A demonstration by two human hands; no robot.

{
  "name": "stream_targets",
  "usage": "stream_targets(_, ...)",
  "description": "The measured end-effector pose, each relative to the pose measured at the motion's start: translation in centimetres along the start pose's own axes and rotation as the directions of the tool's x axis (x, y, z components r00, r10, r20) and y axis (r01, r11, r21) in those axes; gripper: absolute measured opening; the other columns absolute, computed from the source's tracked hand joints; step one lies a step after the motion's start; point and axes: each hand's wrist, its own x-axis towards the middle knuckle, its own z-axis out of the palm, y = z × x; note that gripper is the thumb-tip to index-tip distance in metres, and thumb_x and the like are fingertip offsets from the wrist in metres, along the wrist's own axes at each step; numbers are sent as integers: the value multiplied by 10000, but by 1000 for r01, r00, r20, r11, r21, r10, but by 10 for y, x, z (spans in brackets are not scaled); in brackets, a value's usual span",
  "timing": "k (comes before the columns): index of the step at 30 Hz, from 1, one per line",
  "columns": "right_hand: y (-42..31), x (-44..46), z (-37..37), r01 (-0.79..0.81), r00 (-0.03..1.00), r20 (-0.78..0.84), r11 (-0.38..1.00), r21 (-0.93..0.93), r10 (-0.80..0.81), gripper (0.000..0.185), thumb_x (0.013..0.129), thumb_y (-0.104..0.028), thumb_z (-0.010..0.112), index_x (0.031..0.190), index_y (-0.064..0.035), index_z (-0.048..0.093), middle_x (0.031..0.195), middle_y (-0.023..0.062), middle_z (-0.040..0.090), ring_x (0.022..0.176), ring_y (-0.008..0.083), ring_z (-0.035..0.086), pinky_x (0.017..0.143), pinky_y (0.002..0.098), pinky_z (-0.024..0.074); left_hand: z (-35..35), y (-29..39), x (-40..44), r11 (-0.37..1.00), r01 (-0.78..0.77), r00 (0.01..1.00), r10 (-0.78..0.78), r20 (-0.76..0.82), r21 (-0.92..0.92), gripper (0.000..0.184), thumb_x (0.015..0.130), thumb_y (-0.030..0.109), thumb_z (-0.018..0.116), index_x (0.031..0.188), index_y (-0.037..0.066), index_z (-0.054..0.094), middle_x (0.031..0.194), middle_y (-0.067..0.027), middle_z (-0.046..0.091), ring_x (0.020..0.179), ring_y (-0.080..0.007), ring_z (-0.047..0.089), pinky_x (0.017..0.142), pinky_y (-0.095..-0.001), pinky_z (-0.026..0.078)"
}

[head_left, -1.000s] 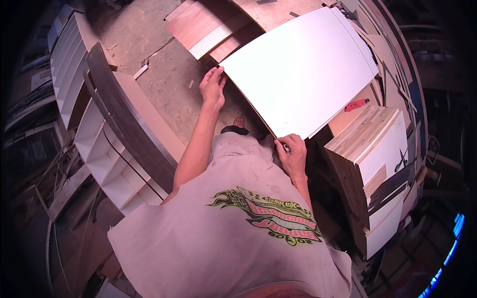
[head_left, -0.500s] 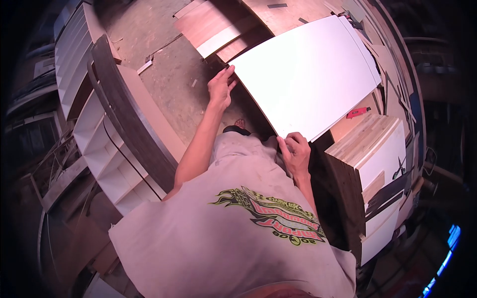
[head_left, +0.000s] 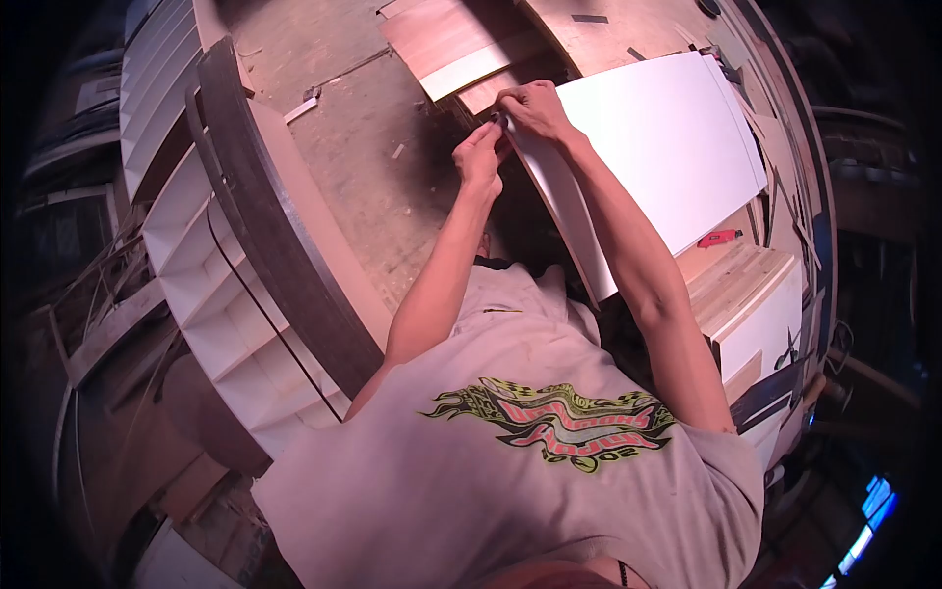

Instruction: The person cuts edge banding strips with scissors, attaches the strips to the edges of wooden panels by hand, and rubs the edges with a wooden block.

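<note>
A large white panel (head_left: pixel 677 147) lies at a slant in front of me, with a shaded white strip (head_left: pixel 564 201) along its side nearest my body. My right hand (head_left: pixel 535 106) reaches across the panel, its bent fingers closed over the far left corner. Close beside it, my left hand (head_left: pixel 478 157) pinches at the same corner, fingertips nearly touching the right hand's. Something small and dark shows between the two hands, too hidden to name.
A red-handled tool (head_left: pixel 719 239) lies past the panel's right side, near stacked wood boards (head_left: pixel 741 285). To the left stands a white shelf unit (head_left: pixel 235 324) behind a dark curved board (head_left: pixel 265 206). More wood panels (head_left: pixel 461 44) lie beyond the corner.
My right hand has gone from the panel's near corner to the far left corner, beside my left hand. The panel's near side now shows a shaded strip. My left fingers have closed.
</note>
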Motion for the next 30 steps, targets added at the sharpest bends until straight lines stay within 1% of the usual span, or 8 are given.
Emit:
stream_targets(3, -1, -3, 1, -87, 993, 75, 996, 4, 87, 323, 806, -291, 414, 814, -143, 701, 630, 61, 617, 694, 230, 595, 910, 363, 346, -2, 1, 5, 999, -34, 998, 33, 53, 25, 169, 844, 79, 600, 994, 4, 619, 903, -52, 644, 816, -142, 611, 751, -316, 500)
stream_targets(5, -3, -1, 1, -129, 991, 53, 988, 85, 125, 306, 813, -295, 449, 781, -104, 686, 580, 97, 580, 599, 226, 587, 762, 331, 409, -2, 0, 5, 998, -49, 998, 48, 40, 39, 163, 845, 75, 596, 989, 1, 619, 890, -54, 644, 798, -140, 613, 738, -309, 502)
stream_targets(13, -13, -3, 0, -128, 990, 61, 991, -47, 131, 293, 704, -387, 540, 760, -126, 662, 682, 69, 631, 666, 220, 576, 844, 326, 336, -2, -9, 2, 999, -50, 998, 50, -31, -14, 207, 827, 46, 611, 1022, -19, 606, 887, -47, 634, 746, -118, 609, 678, -252, 504)
stream_targets(16, -16, -2, 0, -99, 994, 46, 991, -88, 103, 292, 661, -402, 584, 756, -133, 650, 704, 55, 638, 664, 203, 571, 832, 320, 324, -6, -9, -21, 990, -43, 991, 59, 116, -135, 257, 820, 65, 636, 1061, -14, 590, 900, -34, 631, 763, -106, 602, 700, -249, 501)
stream_targets(18, -15, -2, 1, -130, 988, 72, 985, -113, 139, 302, 626, -406, 611, 756, -136, 644, 722, 43, 645, 667, 191, 571, 819, 320, 315, -6, -6, -40, 991, 12, 994, -26, 107, 132, 286, 819, 119, 658, 1071, 0, 591, 937, -18, 625, 887, -110, 583, 790, -270, 482)
stream_targets(21, -14, -2, 3, -110, 993, 42, 990, -94, 114, 307, 620, -405, 610, 755, -131, 642, 724, 45, 647, 663, 192, 569, 819, 323, 319, -6, -5, -58, 962, 150, 980, -175, 92, 228, 309, 794, 142, 695, 1057, 8, 603, 948, -21, 631, 869, -105, 588, 788, -268, 484)
stream_targets(28, -15, -8, 7, -116, 993, -3, 981, -155, 117, 260, 656, -363, 618, 752, -124, 651, 720, 33, 649, 651, 178, 576, 831, 312, 328, -6, -14, -53, 972, 87, 988, -113, 110, 219, 228, 771, 95, 711, 937, -29, 614, 842, -57, 636, 740, -109, 597, 667, -234, 500)
stream_targets(30, -14, -12, 8, -2, 916, -398, 994, 107, 44, 188, 703, -295, 622, 748, -116, 658, 722, 36, 649, 644, 160, 578, 865, 304, 319, -7, -18, -52, 978, 75, 989, -97, 107, 196, 231, 772, 92, 710, 939, -32, 610, 841, -57, 634, 739, -106, 596, 657, -231, 498)
